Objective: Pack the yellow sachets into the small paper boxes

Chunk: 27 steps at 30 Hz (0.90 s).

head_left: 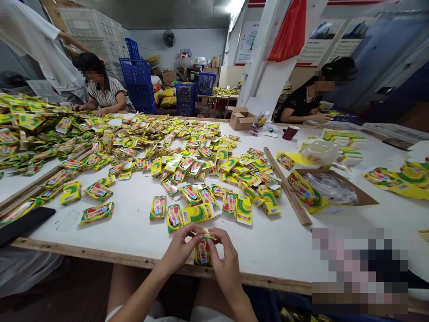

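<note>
Close to the table's front edge, my left hand and my right hand both grip one small printed carton. It is yellow and green with colourful lettering, and it stands upright with its top end between my fingertips. My thumbs and fingers are pinched along that top end, so part of it is hidden. Just beyond my hands lie similar cartons, among them a green-and-yellow one and a yellow one. Some of these show open white end flaps.
A heap of cartons spreads across the white table. A wooden strip divides it on the right, near a larger open box with clear plastic inside. A black flat object lies left. Co-workers sit across the table.
</note>
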Tool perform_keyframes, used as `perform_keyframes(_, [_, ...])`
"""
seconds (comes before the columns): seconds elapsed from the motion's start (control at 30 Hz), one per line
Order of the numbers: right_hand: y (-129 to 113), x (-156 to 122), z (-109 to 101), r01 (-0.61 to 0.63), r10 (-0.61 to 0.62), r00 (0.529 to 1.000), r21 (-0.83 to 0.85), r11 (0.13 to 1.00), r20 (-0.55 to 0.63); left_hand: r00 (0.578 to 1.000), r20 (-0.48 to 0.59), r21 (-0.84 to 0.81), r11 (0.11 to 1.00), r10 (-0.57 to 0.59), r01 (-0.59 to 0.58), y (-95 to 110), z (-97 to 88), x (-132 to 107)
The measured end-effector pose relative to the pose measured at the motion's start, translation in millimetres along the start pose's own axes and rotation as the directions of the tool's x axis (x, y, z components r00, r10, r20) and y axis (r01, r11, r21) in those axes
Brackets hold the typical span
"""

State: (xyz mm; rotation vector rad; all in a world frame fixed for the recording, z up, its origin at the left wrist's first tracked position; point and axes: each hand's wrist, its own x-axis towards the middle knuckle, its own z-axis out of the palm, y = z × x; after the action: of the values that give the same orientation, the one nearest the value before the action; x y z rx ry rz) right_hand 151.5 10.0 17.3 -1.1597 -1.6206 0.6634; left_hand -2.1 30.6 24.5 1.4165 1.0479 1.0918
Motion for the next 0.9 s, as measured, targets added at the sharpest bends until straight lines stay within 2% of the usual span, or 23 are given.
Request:
perform_keyframes(0.1, [-5,3,0,0.109,-0.106,0.993,-0.067,0.992,0.050,0.998,0.058,0.003,1.000,0.010,-0.011,5,-6.2,3])
perform_keyframes(0.27, [-12,8,-3,0.112,-0.086,0.989,-0.231,0.966,0.118,0.992,0.122,-0.056,0.998,-0.028,0.035,1,-9.6,-4])
perform_keyframes(0.4, [-18,11,1,0.117,-0.077,0.988,-0.320,0.940,0.133,0.995,0.094,-0.147,0.989,-0.013,0.027,-9,-4.2,-14])
perform_keyframes(0.67, [-28,23,1,0.049,0.009,0.965,-0.216,0.975,0.260,0.998,-0.057,-0.136,0.990,0.028,-0.036,-9,-0.8,-13])
perform_keyframes(0.8, [-27,24,-2,0.026,0.025,0.964,-0.189,0.982,0.265,0.997,-0.066,-0.141,0.988,0.049,-0.058,-4,-1.7,-11])
perform_keyframes(0.9, [-25,25,-3,0.025,0.025,0.964,-0.184,0.983,0.263,0.998,-0.059,-0.177,0.984,0.023,-0.033,-1,-0.5,-8])
